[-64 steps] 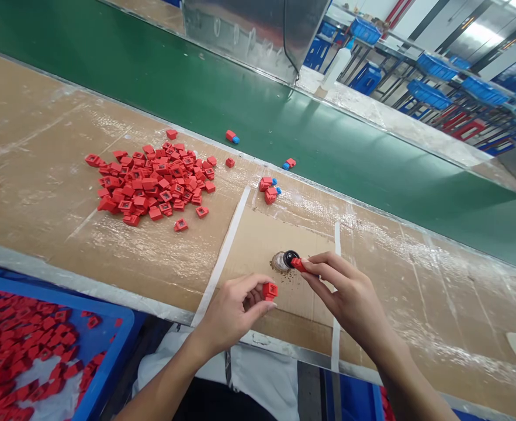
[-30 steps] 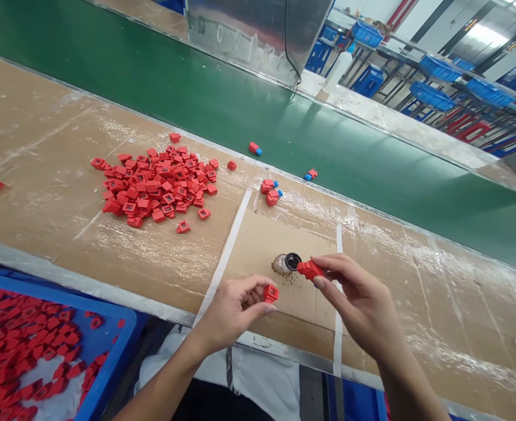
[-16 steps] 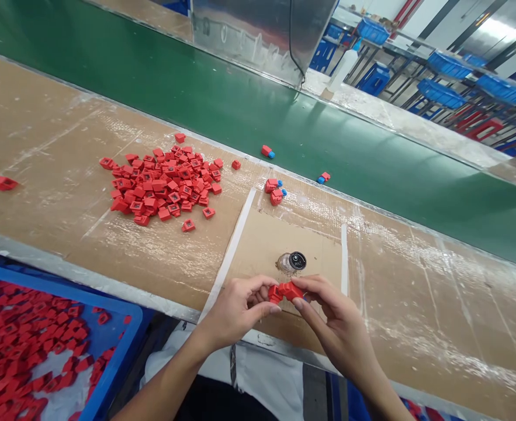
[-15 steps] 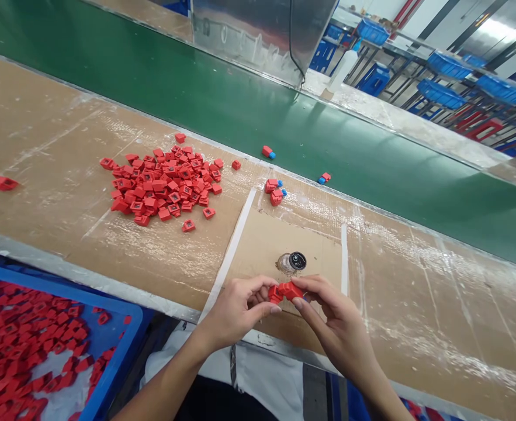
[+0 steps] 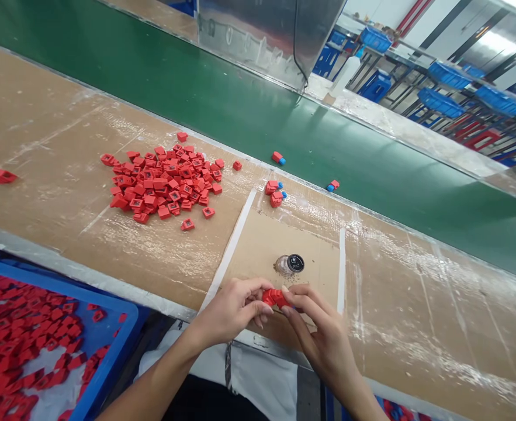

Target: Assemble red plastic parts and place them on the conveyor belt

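Note:
My left hand (image 5: 235, 307) pinches a small red plastic block (image 5: 268, 297) between thumb and fingers. From the other side, my right hand (image 5: 321, 321) grips a second red block (image 5: 280, 299). The two blocks touch each other end to end, just above the front of a cardboard mat (image 5: 258, 245); the fingertips cover part of both. Just beyond my hands, a small clear jar (image 5: 283, 266) with a round black top (image 5: 296, 263) sits on the mat. Farther back lie two red blocks with blue ends (image 5: 276, 199).
A heap of red blocks (image 5: 165, 184) spreads over the bench to the left. Beyond it runs a green conveyor belt (image 5: 222, 105) carrying two red-and-blue pieces (image 5: 277, 157). A blue crate (image 5: 128, 321) of red blocks stands lower left; another container of pieces shows lower right.
Both hands have shifted slightly left, and the two red blocks now sit closer in line. The red-and-blue pieces on the belt have moved to the right.

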Action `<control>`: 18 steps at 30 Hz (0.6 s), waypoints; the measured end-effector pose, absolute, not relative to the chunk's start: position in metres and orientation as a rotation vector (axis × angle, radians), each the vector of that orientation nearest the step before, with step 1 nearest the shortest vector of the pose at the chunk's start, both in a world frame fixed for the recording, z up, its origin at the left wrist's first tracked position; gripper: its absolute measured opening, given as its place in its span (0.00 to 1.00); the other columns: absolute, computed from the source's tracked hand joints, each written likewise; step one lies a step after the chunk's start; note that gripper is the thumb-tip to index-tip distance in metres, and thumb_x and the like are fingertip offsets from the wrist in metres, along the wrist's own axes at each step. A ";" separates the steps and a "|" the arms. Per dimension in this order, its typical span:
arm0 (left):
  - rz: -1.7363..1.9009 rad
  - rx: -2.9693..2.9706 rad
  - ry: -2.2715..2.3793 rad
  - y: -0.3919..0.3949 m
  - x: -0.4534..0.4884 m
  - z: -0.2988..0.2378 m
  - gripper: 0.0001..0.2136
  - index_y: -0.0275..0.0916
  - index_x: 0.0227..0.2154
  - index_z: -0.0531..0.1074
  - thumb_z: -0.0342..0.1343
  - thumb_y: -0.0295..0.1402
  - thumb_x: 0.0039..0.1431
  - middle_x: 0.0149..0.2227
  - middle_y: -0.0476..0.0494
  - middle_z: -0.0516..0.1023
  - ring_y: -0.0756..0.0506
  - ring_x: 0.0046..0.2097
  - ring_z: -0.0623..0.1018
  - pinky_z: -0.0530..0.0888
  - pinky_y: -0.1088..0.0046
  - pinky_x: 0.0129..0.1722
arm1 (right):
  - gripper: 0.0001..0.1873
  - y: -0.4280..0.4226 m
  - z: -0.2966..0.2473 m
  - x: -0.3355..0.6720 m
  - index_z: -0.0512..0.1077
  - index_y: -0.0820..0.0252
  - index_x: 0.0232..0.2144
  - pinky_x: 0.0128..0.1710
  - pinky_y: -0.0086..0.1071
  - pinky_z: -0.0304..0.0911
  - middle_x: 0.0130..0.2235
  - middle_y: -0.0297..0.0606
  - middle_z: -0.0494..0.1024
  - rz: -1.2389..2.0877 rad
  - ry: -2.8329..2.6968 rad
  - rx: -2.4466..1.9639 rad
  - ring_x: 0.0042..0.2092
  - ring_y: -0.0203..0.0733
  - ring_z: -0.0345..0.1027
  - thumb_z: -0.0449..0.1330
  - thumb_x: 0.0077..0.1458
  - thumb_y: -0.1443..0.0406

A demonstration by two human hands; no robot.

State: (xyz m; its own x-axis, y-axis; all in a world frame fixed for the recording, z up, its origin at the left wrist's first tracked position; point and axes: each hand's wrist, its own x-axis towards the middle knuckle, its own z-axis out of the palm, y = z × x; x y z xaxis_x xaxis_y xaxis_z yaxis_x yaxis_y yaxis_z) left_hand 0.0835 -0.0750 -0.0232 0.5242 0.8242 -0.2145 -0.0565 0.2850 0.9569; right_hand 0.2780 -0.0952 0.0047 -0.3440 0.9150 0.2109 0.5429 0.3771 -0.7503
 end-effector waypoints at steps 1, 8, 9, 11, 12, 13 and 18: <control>0.677 1.141 0.834 -0.075 0.083 -0.024 0.09 0.37 0.41 0.74 0.51 0.27 0.61 0.28 0.50 0.73 0.50 0.29 0.74 0.74 0.75 0.31 | 0.10 -0.096 0.004 0.276 0.73 0.57 0.44 0.39 0.29 0.65 0.41 0.39 0.72 0.777 -2.000 -1.250 0.41 0.39 0.69 0.54 0.65 0.71; 0.598 1.251 0.848 -0.072 0.080 -0.022 0.08 0.37 0.38 0.73 0.50 0.26 0.60 0.26 0.51 0.71 0.50 0.27 0.73 0.72 0.77 0.28 | 0.09 -0.104 0.004 0.269 0.73 0.57 0.40 0.34 0.31 0.64 0.35 0.38 0.70 0.905 -1.900 -1.315 0.35 0.40 0.67 0.53 0.65 0.70; 0.590 1.262 0.853 -0.072 0.080 -0.021 0.08 0.37 0.38 0.73 0.50 0.26 0.60 0.26 0.50 0.71 0.50 0.27 0.73 0.71 0.77 0.28 | 0.10 -0.104 0.004 0.268 0.73 0.57 0.39 0.34 0.31 0.64 0.35 0.38 0.70 0.907 -1.892 -1.317 0.35 0.40 0.67 0.52 0.65 0.69; 0.586 1.268 0.857 -0.071 0.079 -0.021 0.07 0.37 0.37 0.73 0.50 0.27 0.61 0.27 0.50 0.72 0.50 0.27 0.73 0.72 0.77 0.28 | 0.10 -0.104 0.003 0.267 0.73 0.57 0.39 0.35 0.32 0.64 0.36 0.39 0.70 0.904 -1.887 -1.309 0.36 0.40 0.67 0.51 0.66 0.69; 0.588 1.263 0.854 -0.071 0.079 -0.020 0.07 0.37 0.38 0.73 0.50 0.28 0.61 0.28 0.49 0.72 0.50 0.28 0.73 0.72 0.76 0.29 | 0.11 -0.104 0.003 0.266 0.74 0.56 0.40 0.36 0.32 0.64 0.36 0.39 0.71 0.901 -1.885 -1.304 0.37 0.40 0.68 0.52 0.66 0.69; 0.593 1.254 0.849 -0.070 0.079 -0.020 0.07 0.37 0.38 0.73 0.50 0.28 0.62 0.28 0.49 0.72 0.50 0.28 0.72 0.72 0.76 0.29 | 0.10 -0.104 0.002 0.266 0.74 0.56 0.40 0.37 0.32 0.65 0.37 0.39 0.71 0.896 -1.878 -1.302 0.38 0.40 0.68 0.52 0.66 0.69; 0.594 1.219 0.859 -0.070 0.079 -0.017 0.10 0.37 0.44 0.73 0.53 0.32 0.62 0.31 0.48 0.73 0.50 0.30 0.72 0.70 0.76 0.30 | 0.08 -0.106 -0.007 0.265 0.72 0.56 0.44 0.39 0.31 0.68 0.40 0.40 0.75 0.895 -1.725 -1.304 0.41 0.41 0.72 0.55 0.65 0.68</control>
